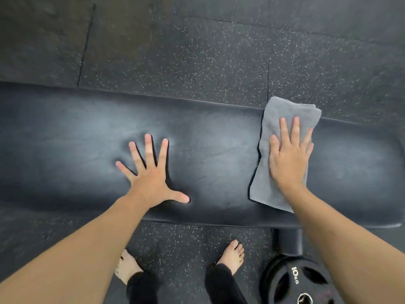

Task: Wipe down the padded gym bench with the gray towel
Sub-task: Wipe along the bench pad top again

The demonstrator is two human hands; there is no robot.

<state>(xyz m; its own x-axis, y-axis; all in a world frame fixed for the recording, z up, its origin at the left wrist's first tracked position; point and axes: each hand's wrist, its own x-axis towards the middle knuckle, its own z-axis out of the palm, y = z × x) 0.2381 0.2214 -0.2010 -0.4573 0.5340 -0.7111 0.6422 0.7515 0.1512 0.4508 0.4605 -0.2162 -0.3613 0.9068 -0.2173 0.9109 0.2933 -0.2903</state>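
The gray towel (282, 148) lies folded at the right of the frame on the black padded worktop (87, 139), pressed flat under the right hand (289, 159), whose grip is not closed. At centre left, the left hand (151, 178) rests on the padding, fingers spread wide.

Speckled rubber floor (219, 51), black 10 kg weight plate (295, 281)

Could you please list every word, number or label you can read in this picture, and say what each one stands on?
"10 KG": white print on the black weight plate lying on the floor by the bench leg.
A round emblem near the plate's hub, at the bottom edge of the view, is too blurred and cut off to read.
No text shows on the bench, the towel or the floor.
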